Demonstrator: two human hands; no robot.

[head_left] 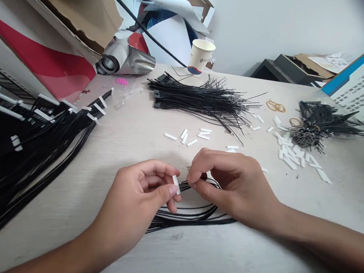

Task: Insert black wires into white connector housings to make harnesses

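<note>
White connector (176,184) pinched in left hand (139,196), black wires (191,216) nipped in right hand (231,183).
Left thumb and forefinger closed on the connector, long axis upright, 12 to 6 o'clock. Right fingertips closed on the wire ends just at 3 o'clock of it, perhaps touching, hard to tell behind the fingers. Rest of the wires looped toward 6 o'clock on the table (129,133), between both wrists. Farther at 12 o'clock, loose connectors (184,136) and a wire pile (197,97).
</note>
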